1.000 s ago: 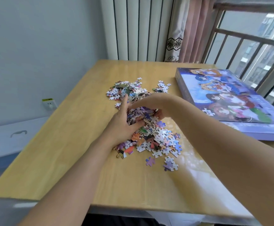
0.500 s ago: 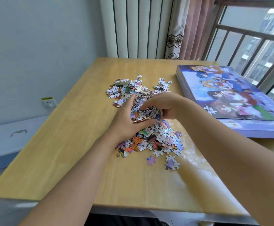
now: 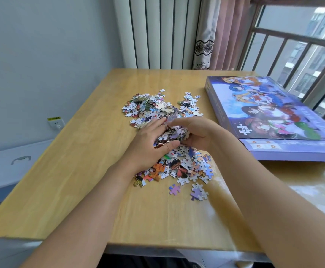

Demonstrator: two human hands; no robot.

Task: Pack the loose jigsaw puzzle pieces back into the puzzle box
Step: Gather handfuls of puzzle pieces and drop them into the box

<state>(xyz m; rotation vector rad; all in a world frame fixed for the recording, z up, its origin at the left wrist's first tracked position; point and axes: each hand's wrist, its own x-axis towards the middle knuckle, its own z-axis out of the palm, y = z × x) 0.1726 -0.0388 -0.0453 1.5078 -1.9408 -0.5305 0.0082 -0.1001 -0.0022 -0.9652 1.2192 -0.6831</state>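
Loose jigsaw pieces (image 3: 184,167) lie in a long heap across the middle of the wooden table (image 3: 80,171). My left hand (image 3: 148,146) and my right hand (image 3: 198,132) are cupped towards each other and hold a bunch of pieces (image 3: 172,135) between them, just above the heap. The purple puzzle box (image 3: 273,117) lies shut on the right side of the table, its picture lid up. Further pieces (image 3: 150,107) spread out behind my hands.
A few stray pieces (image 3: 196,192) lie near the front of the heap. A white radiator (image 3: 157,31) and a pink curtain (image 3: 229,31) stand behind the table. A barred window (image 3: 302,45) is at the right. A white storage bin (image 3: 8,165) sits left of the table.
My hands have closed on a bunch of pieces and lifted it slightly off the heap. The view has shifted a little.
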